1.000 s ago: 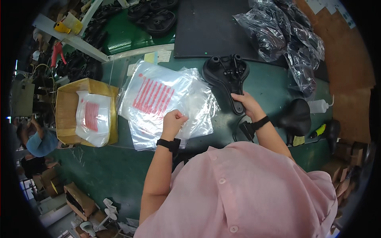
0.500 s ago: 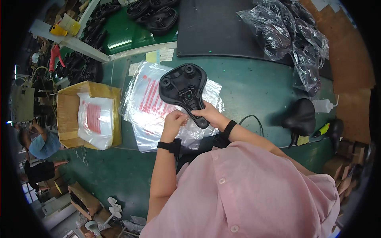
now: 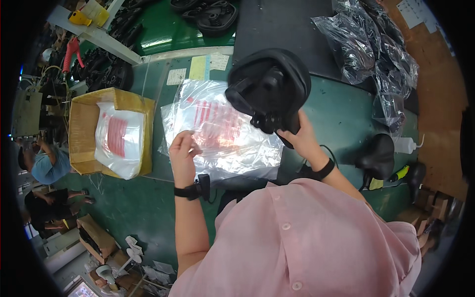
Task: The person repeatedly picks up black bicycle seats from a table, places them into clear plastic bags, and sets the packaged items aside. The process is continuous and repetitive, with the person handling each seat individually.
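Note:
My right hand point(image 3: 303, 137) grips a black bicycle saddle point(image 3: 297, 81) by its narrow nose. The saddle is raised and tilted over the bags' right part, its hollow underside partly showing, blurred by motion. My left hand point(image 3: 183, 148) is over the left side of a stack of clear plastic bags point(image 3: 257, 156) with red print. Its fingers are loosely bent and apart, with nothing visible between them. Whether the fingertips touch the top bag I cannot tell.
A yellowish cardboard box point(image 3: 148, 133) at left holds more printed bags. Plastic-wrapped items point(image 3: 356, 54) lie on a black mat point(image 3: 277, 29) at the back. Another saddle point(image 3: 378, 157) and a white squeeze bottle point(image 3: 405, 145) are at right. More saddle parts point(image 3: 213, 19) stand behind.
My right hand has lifted the saddle up and to the right, tilting it. My left hand has moved left, away from the saddle, to the bags' left side.

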The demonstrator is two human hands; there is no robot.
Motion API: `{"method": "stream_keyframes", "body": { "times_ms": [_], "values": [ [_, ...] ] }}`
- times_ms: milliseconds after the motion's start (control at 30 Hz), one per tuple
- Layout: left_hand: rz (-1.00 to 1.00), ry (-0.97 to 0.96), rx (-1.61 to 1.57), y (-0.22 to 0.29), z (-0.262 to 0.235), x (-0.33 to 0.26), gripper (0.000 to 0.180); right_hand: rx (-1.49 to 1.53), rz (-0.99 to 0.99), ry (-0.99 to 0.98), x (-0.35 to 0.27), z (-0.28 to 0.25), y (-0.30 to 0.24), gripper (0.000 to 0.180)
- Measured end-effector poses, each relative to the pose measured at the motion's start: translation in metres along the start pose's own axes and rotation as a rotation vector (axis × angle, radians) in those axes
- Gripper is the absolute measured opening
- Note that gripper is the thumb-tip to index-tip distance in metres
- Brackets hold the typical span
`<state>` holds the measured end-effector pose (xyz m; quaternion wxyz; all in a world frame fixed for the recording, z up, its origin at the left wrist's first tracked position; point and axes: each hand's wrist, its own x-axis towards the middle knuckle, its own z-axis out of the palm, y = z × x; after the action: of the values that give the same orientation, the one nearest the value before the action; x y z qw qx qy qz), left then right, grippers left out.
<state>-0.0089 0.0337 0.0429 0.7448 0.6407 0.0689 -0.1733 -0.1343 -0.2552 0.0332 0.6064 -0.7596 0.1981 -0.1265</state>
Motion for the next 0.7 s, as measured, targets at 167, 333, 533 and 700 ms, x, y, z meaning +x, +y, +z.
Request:
{"method": "stream_keyframes", "body": {
  "times_ms": [167,333,533,700],
  "values": [
    [0.067,0.127,-0.116,-0.027,0.022,0.021,0.024,-0.437,-0.329,-0.268,-0.007,0.009,-0.026,0.058],
    [0.159,0.044,-0.013,-0.001,0.020,0.013,0.021,-0.700,-0.277,-0.420,-0.004,0.038,-0.006,0.044],
    [0.695,-0.305,0.874,0.064,0.053,-0.053,0.016,-0.049,0.266,-0.485,-0.005,0.029,-0.001,0.041],
    [0.706,-1.013,0.707,0.028,0.122,-0.088,0.022,0.392,0.480,-0.384,-0.005,0.036,-0.024,0.050]
  ]
}}
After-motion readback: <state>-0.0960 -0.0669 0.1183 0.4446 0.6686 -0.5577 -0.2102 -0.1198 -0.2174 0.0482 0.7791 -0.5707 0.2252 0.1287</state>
